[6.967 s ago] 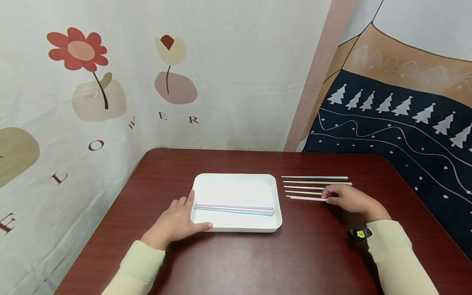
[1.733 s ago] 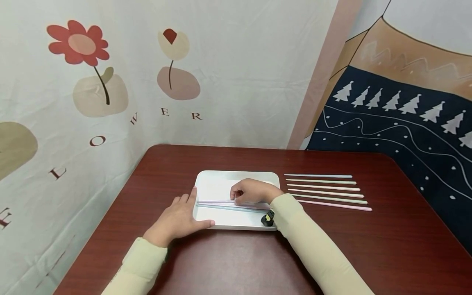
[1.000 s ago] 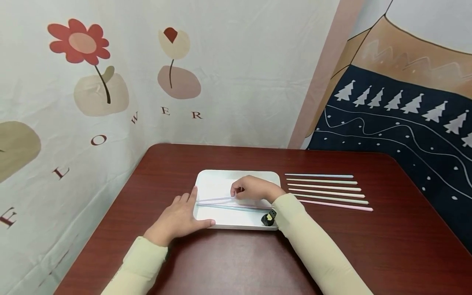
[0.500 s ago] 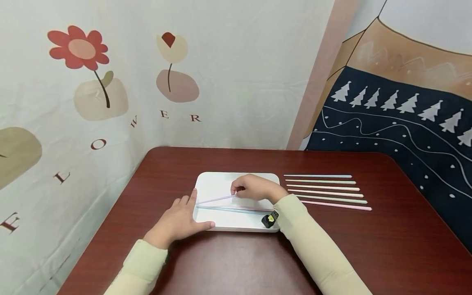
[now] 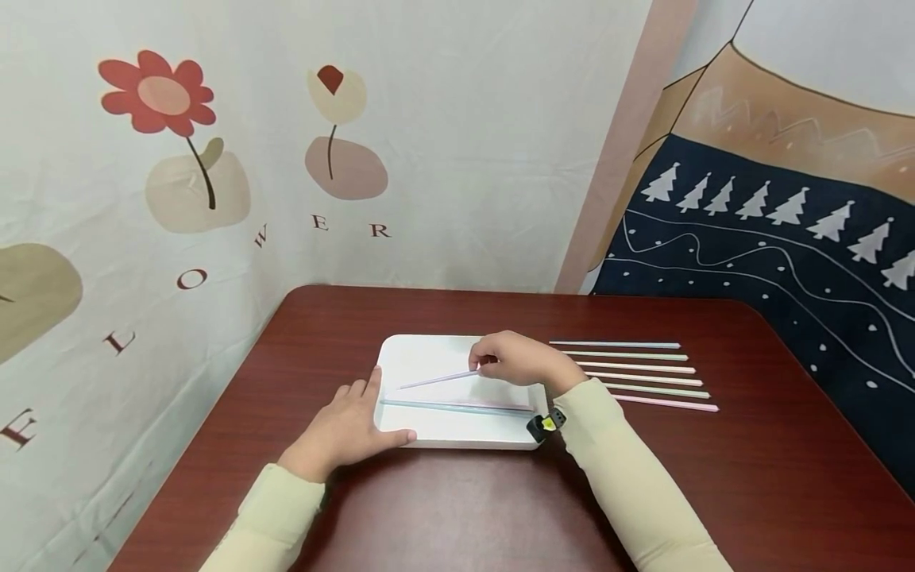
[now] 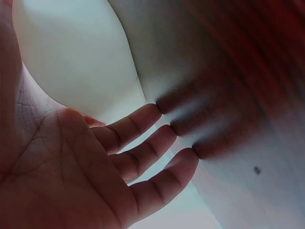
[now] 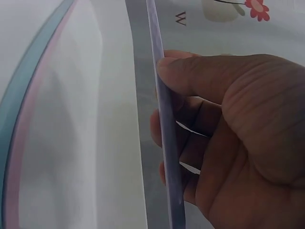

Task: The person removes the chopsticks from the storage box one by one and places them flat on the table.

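Observation:
My right hand pinches a thin purple straw between thumb and fingers. It holds that straw slanting over the white tray, its far end lower and pointing left. Side by side in the tray lie a blue straw and a pink straw. My left hand rests at the tray's left side, thumb on the near rim and fingers along the left edge. In the left wrist view, fingertips of the left hand touch the table beside the tray's wall.
Right of the tray, several straws lie spaced in a row on the brown table, from a blue straw at the back to a pink straw in front. My right forearm covers some of their left ends. A printed curtain hangs behind.
My right hand left the pink straw in the table row, moved over the tray and lifted the purple straw out. It has since shifted slightly right. The left hand stays put.

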The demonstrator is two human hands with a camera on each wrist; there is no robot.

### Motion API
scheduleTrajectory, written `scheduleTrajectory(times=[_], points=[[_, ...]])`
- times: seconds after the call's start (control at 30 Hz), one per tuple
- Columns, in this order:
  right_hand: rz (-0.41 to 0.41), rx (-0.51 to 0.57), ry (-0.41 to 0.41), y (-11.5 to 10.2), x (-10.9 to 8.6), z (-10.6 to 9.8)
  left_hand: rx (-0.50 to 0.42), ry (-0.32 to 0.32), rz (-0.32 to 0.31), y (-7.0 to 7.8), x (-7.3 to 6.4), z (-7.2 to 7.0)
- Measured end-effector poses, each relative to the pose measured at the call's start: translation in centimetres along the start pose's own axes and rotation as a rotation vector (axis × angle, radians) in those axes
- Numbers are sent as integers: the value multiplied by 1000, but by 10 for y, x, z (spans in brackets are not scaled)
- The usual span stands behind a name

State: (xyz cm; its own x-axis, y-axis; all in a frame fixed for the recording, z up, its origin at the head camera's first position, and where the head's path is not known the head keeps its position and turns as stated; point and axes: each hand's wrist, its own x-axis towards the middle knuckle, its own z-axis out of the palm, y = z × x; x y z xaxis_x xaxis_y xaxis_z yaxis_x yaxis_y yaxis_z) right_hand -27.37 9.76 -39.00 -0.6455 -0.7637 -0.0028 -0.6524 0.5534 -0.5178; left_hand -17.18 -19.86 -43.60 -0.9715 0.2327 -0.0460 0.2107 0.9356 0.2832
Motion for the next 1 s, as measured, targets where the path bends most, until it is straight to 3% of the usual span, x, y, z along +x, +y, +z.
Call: scheduleTrajectory(times=[0.33, 1.0], points=[[81, -23, 53, 13, -36, -19, -4, -10, -1, 1, -1, 0], [213, 11, 118, 75, -132, -30, -23, -36, -17, 1, -1, -1]])
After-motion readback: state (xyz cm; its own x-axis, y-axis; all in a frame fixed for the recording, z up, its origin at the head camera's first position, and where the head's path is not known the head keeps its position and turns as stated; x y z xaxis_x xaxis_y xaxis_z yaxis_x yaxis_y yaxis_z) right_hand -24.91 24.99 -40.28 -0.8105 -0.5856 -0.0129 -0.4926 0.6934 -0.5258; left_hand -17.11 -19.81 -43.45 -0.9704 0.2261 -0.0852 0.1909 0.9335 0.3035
